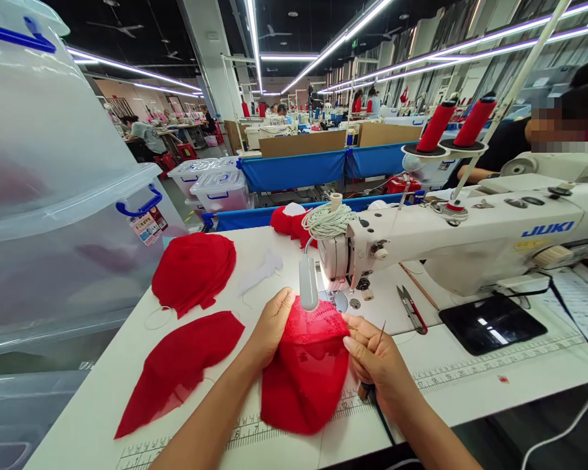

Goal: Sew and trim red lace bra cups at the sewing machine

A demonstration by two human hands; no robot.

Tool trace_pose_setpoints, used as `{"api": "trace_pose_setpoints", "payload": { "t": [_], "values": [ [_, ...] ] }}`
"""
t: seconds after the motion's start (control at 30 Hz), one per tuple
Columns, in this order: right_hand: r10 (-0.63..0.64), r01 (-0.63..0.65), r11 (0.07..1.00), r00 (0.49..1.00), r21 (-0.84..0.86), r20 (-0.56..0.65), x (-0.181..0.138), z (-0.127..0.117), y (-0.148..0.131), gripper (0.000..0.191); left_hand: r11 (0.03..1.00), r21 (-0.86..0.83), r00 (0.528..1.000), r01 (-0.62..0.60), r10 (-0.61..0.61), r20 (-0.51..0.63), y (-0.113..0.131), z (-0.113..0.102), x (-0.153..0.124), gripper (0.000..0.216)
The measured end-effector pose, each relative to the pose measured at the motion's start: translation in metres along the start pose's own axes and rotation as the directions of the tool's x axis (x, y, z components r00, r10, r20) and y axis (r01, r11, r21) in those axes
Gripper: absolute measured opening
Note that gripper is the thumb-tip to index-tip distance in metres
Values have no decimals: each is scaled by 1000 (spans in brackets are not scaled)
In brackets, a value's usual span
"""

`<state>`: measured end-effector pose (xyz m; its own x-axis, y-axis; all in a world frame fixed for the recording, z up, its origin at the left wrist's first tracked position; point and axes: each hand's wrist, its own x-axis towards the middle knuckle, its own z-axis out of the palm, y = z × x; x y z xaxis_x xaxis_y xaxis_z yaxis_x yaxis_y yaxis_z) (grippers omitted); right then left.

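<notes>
Past the right hand, the counter lies bare at four o'clock; the sewing machine blocks one o'clock, and stacked bins wall off nine o'clock.

Red lace bra cup; red mesh pieces; white JUKI sewing machine with blue lettering; red thread cones; clear storage bins with blue handles.

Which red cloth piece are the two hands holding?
The lacy red cloth piece by the white sewing machine. The left hand and right hand grip its edges; the plain red mesh piece and red stack lie untouched further left.
</notes>
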<state>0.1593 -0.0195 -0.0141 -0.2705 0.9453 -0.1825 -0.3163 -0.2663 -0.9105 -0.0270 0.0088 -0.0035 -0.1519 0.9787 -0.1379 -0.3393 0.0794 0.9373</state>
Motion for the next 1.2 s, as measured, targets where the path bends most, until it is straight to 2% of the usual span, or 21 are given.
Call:
{"api": "trace_pose_setpoints", "payload": {
  "t": [0.13,0.23,0.3,0.4,0.47,0.53,0.57,0.6,0.63,0.73,0.9,1.03,1.2],
  "values": [
    [92,-98,992,993,79,70,0,1,-9,54,987,139,996,-76,68,61,1,2,-3,21],
    [179,-214,969,954,124,242,0,4,-11,59,972,214,992,-101,81,101,0,9,-8,21],
    [227,-274,956,918,107,324,1,5,-10,58,964,249,988,-92,57,143,0,15,-12,19],
    [278,-321,941,913,107,297,3,3,-6,46,955,296,970,-24,-50,240,6,17,-15,20],
    [278,-321,930,932,176,232,4,0,-5,42,936,342,918,80,-203,341,15,10,-16,19],
    [270,-302,915,951,267,149,5,-4,-7,42,907,372,819,200,-363,445,22,-2,-14,18],
    [274,-291,906,957,307,99,5,-5,-7,44,897,364,773,249,-411,483,25,-8,-13,19],
    [280,-277,896,959,345,43,4,-6,-8,46,898,332,751,290,-428,503,26,-13,-12,20],
    [289,-263,887,957,381,-12,4,-7,-9,49,908,276,757,315,-416,505,26,-17,-10,19],
    [304,-211,870,941,445,-149,5,-7,-10,56,943,102,832,316,-327,448,21,-19,-8,20],
    [294,-147,867,923,477,-249,5,-6,-11,55,974,-58,913,217,-182,365,10,-6,-10,21],
    [270,-115,874,922,473,-276,4,-6,-10,55,989,-41,944,144,-125,304,5,-4,-10,27],
    [287,-130,861,922,491,-259,5,-9,-6,51,995,-3,954,100,-95,283,1,-4,-9,29]
  ]
}}
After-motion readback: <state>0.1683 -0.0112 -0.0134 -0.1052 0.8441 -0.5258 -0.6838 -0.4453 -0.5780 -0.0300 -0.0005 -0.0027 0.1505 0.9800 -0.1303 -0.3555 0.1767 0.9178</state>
